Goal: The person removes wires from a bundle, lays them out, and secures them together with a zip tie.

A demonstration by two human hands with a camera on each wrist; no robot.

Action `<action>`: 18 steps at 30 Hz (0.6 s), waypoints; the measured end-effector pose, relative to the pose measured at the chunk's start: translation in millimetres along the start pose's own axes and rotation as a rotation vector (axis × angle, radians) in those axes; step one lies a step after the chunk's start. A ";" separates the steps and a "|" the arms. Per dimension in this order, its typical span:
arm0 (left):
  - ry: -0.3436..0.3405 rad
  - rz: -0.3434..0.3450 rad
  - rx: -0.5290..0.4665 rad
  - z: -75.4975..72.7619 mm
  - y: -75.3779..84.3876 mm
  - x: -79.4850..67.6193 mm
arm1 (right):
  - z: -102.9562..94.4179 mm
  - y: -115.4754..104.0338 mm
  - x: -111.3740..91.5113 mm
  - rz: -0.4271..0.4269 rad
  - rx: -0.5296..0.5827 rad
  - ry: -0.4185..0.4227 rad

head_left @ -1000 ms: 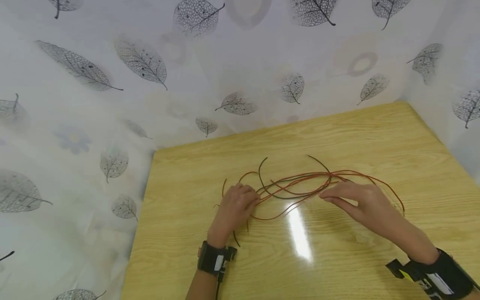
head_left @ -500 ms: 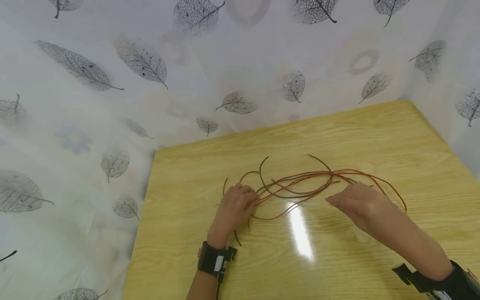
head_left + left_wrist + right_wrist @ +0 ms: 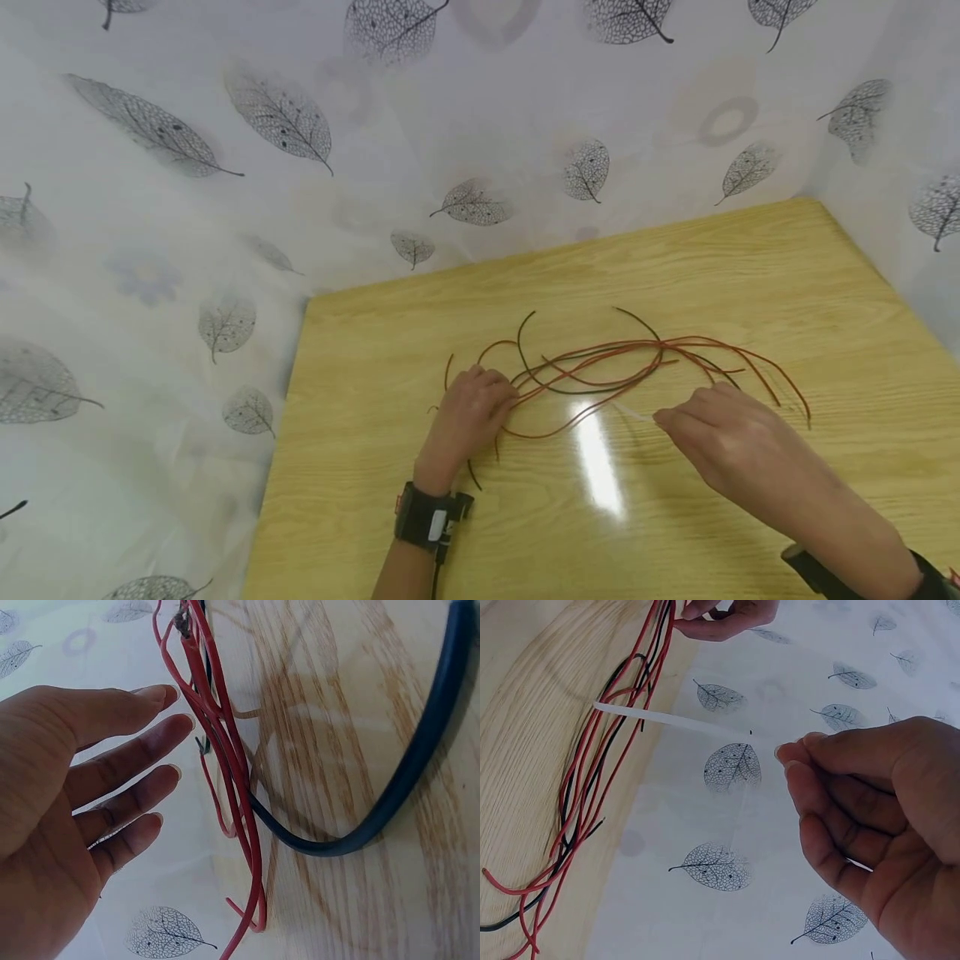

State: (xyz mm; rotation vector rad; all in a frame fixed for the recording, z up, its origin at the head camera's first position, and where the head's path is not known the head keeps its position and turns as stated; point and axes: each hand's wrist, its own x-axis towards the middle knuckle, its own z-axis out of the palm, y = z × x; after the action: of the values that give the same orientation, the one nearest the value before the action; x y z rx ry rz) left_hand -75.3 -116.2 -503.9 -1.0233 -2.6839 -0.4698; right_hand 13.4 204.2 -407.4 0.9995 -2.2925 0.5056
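Several long red wires (image 3: pixel 600 354) and dark wires (image 3: pixel 632 316) lie in a loose bundle across the wooden table. My left hand (image 3: pixel 472 412) rests at the bundle's left part. In the left wrist view its fingers are relaxed, fairly straight, with the thumb and fingertips beside the red wires (image 3: pixel 238 780). My right hand (image 3: pixel 727 433), right of the bundle's middle and nearer me, pinches a thin white cable tie (image 3: pixel 667 718) between thumb and forefinger. The cable tie's far end overlaps the wires in the right wrist view; whether it touches them I cannot tell.
The wooden tabletop (image 3: pixel 360 350) meets a pale leaf-printed covering (image 3: pixel 495 108) at its back and sides. Loose wire ends spread out to the right, past my right hand, and out from under my left hand. A bright reflection lies on the table between the hands.
My right hand has turned and shifted a little right and towards me. The white cable tie now shows at its fingertips. My left hand has stayed in place on the wires.
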 end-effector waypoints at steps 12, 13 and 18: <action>0.020 0.013 -0.018 1.7 -1.0 0.8 | 16.9 6.4 -6.5 0.047 0.039 -0.050; 0.018 0.015 -0.020 1.7 -1.0 0.9 | 18.9 8.4 -7.5 0.049 0.040 -0.043; 0.009 0.017 -0.014 1.4 -0.8 2.0 | 27.5 16.7 -10.1 0.050 0.059 0.030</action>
State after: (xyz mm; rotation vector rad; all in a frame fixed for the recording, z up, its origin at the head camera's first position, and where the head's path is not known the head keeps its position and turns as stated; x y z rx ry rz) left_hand -77.4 -115.0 -504.7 -1.0439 -2.6662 -0.4891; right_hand -3.5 205.4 -436.5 0.9588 -2.2925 0.6081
